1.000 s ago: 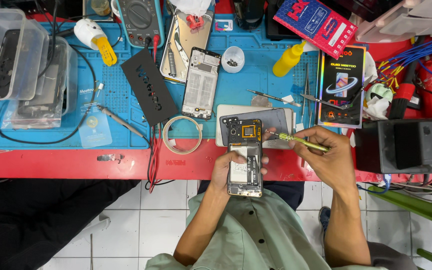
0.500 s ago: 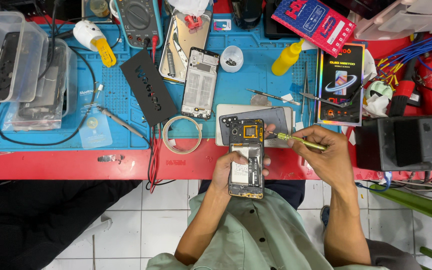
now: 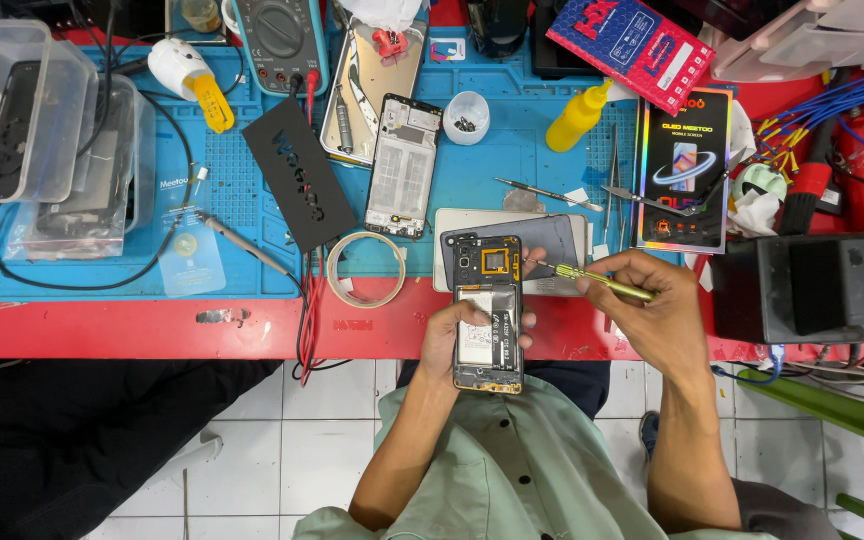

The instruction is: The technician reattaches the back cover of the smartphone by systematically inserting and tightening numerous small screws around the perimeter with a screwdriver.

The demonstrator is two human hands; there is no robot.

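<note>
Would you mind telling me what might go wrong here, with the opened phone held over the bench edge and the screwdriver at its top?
The left hand alone holds the opened phone, partly past the red bench edge and above the tiled floor; a slip could drop it. The right hand points the yellow screwdriver at the phone's exposed top section, so the tip might skid onto bare parts. Any loosened screw could fall to the floor.

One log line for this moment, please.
left hand: holds opened black phone | right hand: holds yellow-handled screwdriver, tip at phone's upper edge | over red bench edge
</note>
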